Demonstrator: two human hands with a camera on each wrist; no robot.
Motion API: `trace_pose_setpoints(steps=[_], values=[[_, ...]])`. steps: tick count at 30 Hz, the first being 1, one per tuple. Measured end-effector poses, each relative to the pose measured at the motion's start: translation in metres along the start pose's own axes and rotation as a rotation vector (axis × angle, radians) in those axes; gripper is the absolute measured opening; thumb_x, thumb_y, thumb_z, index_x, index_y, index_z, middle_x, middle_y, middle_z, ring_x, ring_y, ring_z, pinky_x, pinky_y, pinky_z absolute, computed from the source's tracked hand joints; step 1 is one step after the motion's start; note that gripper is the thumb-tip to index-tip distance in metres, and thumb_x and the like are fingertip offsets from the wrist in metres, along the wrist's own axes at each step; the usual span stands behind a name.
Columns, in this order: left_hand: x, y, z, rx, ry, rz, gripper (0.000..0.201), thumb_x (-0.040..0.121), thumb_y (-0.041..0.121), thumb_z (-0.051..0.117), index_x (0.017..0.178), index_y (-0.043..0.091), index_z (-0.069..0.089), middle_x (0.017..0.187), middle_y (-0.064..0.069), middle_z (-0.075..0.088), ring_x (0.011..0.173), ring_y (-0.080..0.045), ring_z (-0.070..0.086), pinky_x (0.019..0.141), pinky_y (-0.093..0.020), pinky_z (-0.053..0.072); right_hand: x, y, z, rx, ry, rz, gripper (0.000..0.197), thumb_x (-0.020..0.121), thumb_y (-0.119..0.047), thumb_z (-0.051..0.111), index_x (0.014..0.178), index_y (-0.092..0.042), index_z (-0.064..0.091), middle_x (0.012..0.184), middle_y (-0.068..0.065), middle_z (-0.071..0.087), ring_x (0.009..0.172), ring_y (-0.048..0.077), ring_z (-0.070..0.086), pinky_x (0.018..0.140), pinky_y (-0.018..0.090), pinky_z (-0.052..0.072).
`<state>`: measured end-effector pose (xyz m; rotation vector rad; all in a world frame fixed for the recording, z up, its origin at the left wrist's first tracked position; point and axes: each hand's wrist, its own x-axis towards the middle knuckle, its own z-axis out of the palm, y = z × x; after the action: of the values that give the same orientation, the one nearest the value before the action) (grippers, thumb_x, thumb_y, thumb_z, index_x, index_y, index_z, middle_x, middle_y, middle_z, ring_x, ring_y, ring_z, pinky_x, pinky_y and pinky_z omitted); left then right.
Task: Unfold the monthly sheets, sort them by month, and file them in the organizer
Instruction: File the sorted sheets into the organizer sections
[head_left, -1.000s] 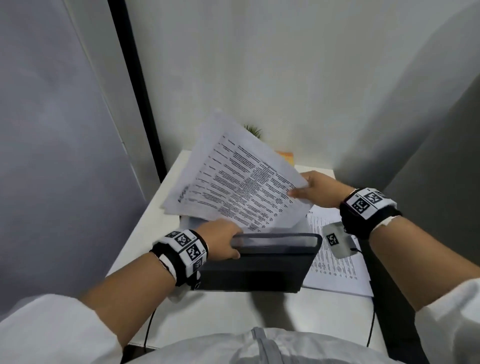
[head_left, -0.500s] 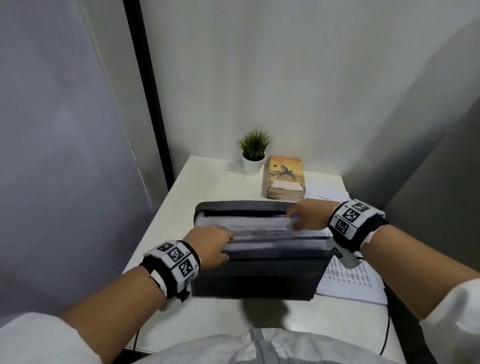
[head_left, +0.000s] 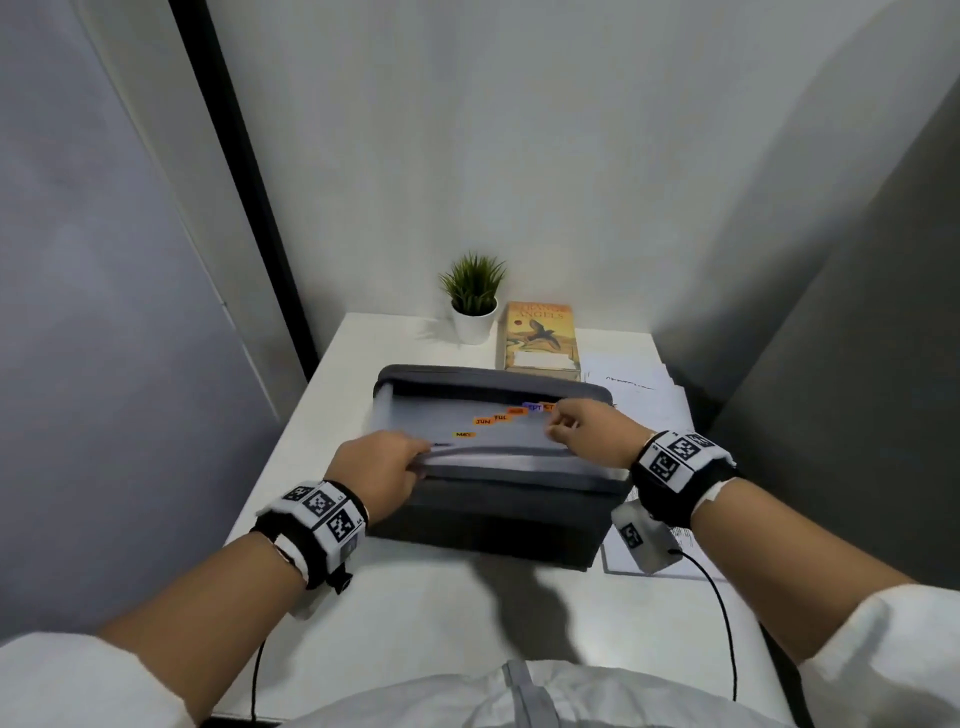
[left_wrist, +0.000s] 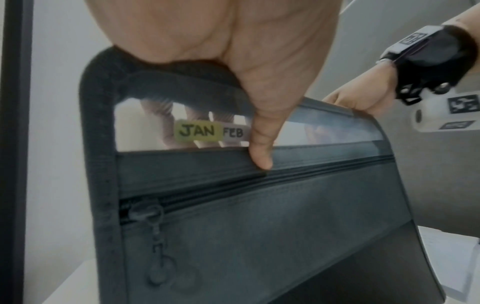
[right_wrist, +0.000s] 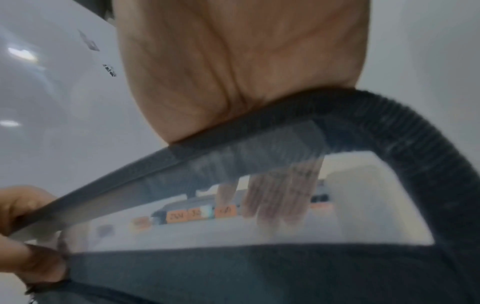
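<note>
Sheets now down inside organizer (head_left: 483, 519) | left hand (head_left: 379, 475) pinches front panel; right hand (head_left: 589, 431) fingers curled among month tabs (head_left: 483, 421) | hold mouth wide; check tab before seating.

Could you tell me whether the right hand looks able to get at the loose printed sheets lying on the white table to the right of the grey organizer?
Probably yes: the right hand is at the grey organizer's tabs, with nothing between it and the loose printed sheets beside it.
</note>
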<state>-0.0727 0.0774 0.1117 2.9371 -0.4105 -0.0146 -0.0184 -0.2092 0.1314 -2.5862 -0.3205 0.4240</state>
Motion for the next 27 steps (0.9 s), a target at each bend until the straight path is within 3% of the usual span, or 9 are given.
trace_pose_setpoints(steps=[5, 8, 12, 14, 17, 20, 22, 25, 27], values=[[0.023, -0.010, 0.002, 0.032, 0.011, -0.015, 0.018, 0.087, 0.030, 0.065, 0.103, 0.023, 0.068, 0.110, 0.005, 0.046, 0.087, -0.019, 0.055, 0.063, -0.028, 0.040, 0.012, 0.007, 0.000, 0.016, -0.016, 0.021, 0.024, 0.097, -0.029, 0.049, 0.081, -0.015, 0.061, 0.081, 0.004, 0.063, 0.079, 0.019, 0.055, 0.096, 0.041, 0.038], [0.032, -0.013, 0.005, 0.049, 0.019, 0.001, 0.018, 0.086, 0.030, 0.067, 0.100, 0.019, 0.070, 0.120, 0.007, 0.046, 0.097, -0.018, 0.054, 0.067, -0.031, 0.046, 0.021, 0.006, -0.002, 0.053, -0.007, 0.016, 0.033, 0.097, -0.028, 0.049, 0.067, -0.022, 0.060, 0.066, -0.003, 0.056, 0.065, 0.010, 0.050, 0.087, 0.032, 0.034], [0.041, -0.008, 0.002, 0.132, 0.009, 0.056, 0.026, 0.080, 0.028, 0.067, 0.105, 0.018, 0.066, 0.104, 0.002, 0.061, 0.101, -0.023, 0.055, 0.080, -0.035, 0.044, 0.030, 0.007, -0.004, 0.049, -0.025, 0.023, 0.032, 0.099, -0.033, 0.045, 0.087, -0.019, 0.071, 0.080, 0.000, 0.065, 0.073, 0.012, 0.059, 0.072, 0.024, 0.042], [0.046, -0.003, -0.001, 0.118, 0.028, 0.042, 0.028, 0.076, 0.029, 0.067, 0.102, 0.022, 0.060, 0.093, 0.001, 0.063, 0.094, -0.023, 0.056, 0.074, -0.032, 0.041, 0.033, 0.008, -0.004, 0.046, -0.033, 0.022, 0.035, 0.099, -0.036, 0.045, 0.086, -0.017, 0.070, 0.078, 0.004, 0.068, 0.068, 0.015, 0.060, 0.061, 0.022, 0.042], [0.056, 0.008, 0.000, 0.073, -0.005, 0.025, 0.041, 0.073, 0.035, 0.068, 0.109, 0.026, 0.050, 0.093, 0.005, 0.063, 0.090, -0.020, 0.060, 0.072, -0.029, 0.037, 0.036, 0.009, -0.003, 0.067, -0.045, -0.001, 0.041, 0.099, -0.040, 0.044, 0.091, -0.012, 0.073, 0.081, 0.012, 0.070, 0.069, 0.019, 0.060, 0.064, 0.026, 0.046], [0.070, 0.024, 0.004, 0.122, -0.087, 0.037, 0.047, 0.075, 0.040, 0.067, 0.120, 0.030, 0.052, 0.108, 0.007, 0.067, 0.099, -0.019, 0.063, 0.083, -0.029, 0.040, 0.036, 0.020, -0.008, 0.233, -0.001, -0.087, 0.038, 0.097, -0.044, 0.046, 0.080, -0.023, 0.073, 0.064, -0.007, 0.067, 0.058, 0.005, 0.058, 0.063, 0.026, 0.047], [0.079, 0.029, 0.006, 0.191, -0.149, 0.022, 0.043, 0.078, 0.040, 0.065, 0.119, 0.029, 0.058, 0.115, 0.004, 0.066, 0.104, -0.021, 0.062, 0.085, -0.031, 0.043, 0.037, 0.040, -0.018, 0.459, 0.177, -0.115, 0.030, 0.098, -0.035, 0.048, 0.081, -0.026, 0.071, 0.073, -0.010, 0.070, 0.064, 0.002, 0.061, 0.068, 0.021, 0.048], [0.087, 0.029, 0.010, 0.192, -0.188, -0.045, 0.047, 0.080, 0.040, 0.066, 0.125, 0.029, 0.059, 0.121, 0.002, 0.064, 0.109, -0.023, 0.060, 0.084, -0.034, 0.049, 0.035, 0.102, -0.032, 0.751, 0.491, 0.122, 0.021, 0.095, -0.019, 0.050, 0.092, -0.013, 0.069, 0.083, 0.003, 0.071, 0.068, 0.011, 0.060, 0.062, 0.019, 0.046], [0.091, 0.028, 0.012, 0.178, -0.185, -0.067, 0.050, 0.079, 0.041, 0.067, 0.127, 0.029, 0.059, 0.123, 0.003, 0.063, 0.111, -0.022, 0.059, 0.083, -0.032, 0.048, 0.026, 0.152, -0.027, 0.698, 0.468, 0.392, 0.025, 0.093, -0.017, 0.051, 0.102, 0.000, 0.066, 0.092, 0.015, 0.068, 0.072, 0.018, 0.057, 0.065, 0.026, 0.046]])
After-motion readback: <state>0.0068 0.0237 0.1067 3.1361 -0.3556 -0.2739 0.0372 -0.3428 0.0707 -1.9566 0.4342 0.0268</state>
